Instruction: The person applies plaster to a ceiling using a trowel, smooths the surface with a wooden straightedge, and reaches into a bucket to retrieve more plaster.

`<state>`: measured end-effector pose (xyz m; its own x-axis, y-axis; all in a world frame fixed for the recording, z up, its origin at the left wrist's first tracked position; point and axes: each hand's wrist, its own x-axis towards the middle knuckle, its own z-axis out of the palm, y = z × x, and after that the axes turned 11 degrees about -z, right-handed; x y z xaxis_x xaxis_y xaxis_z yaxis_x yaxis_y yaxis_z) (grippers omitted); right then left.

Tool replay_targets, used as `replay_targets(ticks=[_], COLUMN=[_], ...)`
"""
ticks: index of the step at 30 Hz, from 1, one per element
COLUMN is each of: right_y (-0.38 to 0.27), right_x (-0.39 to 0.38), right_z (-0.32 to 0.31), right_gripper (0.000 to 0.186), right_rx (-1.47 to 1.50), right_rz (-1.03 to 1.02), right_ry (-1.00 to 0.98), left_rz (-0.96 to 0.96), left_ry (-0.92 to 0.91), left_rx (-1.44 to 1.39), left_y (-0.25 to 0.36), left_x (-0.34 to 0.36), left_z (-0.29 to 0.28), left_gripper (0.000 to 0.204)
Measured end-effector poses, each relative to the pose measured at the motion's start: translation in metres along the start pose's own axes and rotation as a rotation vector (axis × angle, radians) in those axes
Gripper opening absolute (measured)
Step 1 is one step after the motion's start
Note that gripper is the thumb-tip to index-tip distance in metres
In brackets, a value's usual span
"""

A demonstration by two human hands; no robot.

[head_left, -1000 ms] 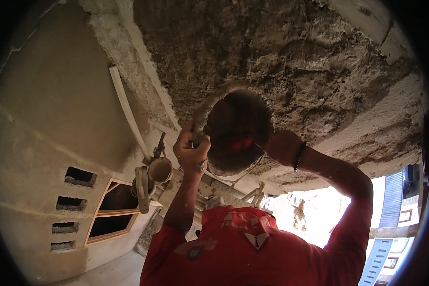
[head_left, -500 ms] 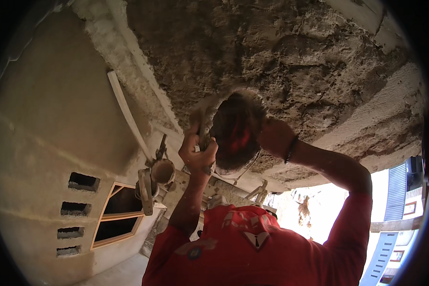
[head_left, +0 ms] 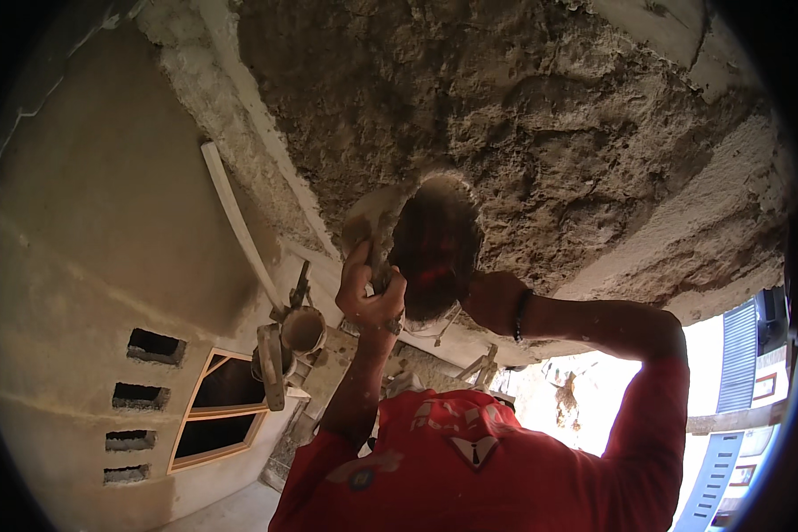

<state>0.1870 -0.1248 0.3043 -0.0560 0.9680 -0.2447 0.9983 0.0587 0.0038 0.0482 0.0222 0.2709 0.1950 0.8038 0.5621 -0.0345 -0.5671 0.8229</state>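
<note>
In front of my chest is a round, dark opening (head_left: 434, 244) with a rough, mortar-crusted rim and reddish tint inside; it looks like a bucket. A thin wire like a bail hangs below it. My left hand (head_left: 371, 297) is closed at its left edge, thumb and fingers around a dark, narrow piece. A flat tan piece (head_left: 363, 217) shows just above those fingers; whether it belongs to what they clasp I cannot tell. My right hand (head_left: 496, 300) is a fist against the lower right rim, a dark bracelet at the wrist. What it grips is hidden.
Ahead rises a rough brown wall (head_left: 541, 133) with pale plaster edges. A light wooden strip (head_left: 235, 213) leans at the left, above a small mortar-stained bucket (head_left: 304, 330) and an upright wooden piece (head_left: 271, 363). A wood-framed window (head_left: 222, 412) and several vent holes are further left.
My right hand has moved down and left along the rim. The round opening's outline has become sharper and sits slightly further left. My left hand stays nearly in place.
</note>
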Motion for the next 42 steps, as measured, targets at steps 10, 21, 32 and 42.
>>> replay_targets(ticks=[10,21,32,42], right_y=[-0.013,0.011,0.003,0.024], right_x=[0.038,-0.041,0.000,0.001], right_z=[-0.026,-0.096,-0.026,-0.080], right_gripper=[0.022,0.042,0.043,0.051], right_rx=[-0.310,-0.497,0.171,-0.343], right_rz=[0.180,-0.147,0.072,0.148], right_ry=[0.086,0.301,-0.146,0.104], left_rz=[0.089,-0.008,0.098,0.049], left_ry=[0.024,0.075,0.078,-0.051], left_rx=[-0.008,0.020,0.002,-0.122], left_y=[0.009,-0.003,0.000,-0.006], left_x=[0.003,0.005,0.008,0.009], left_z=[0.008,-0.021,0.000,-0.012], left_gripper=[0.025,0.026,0.025,0.021])
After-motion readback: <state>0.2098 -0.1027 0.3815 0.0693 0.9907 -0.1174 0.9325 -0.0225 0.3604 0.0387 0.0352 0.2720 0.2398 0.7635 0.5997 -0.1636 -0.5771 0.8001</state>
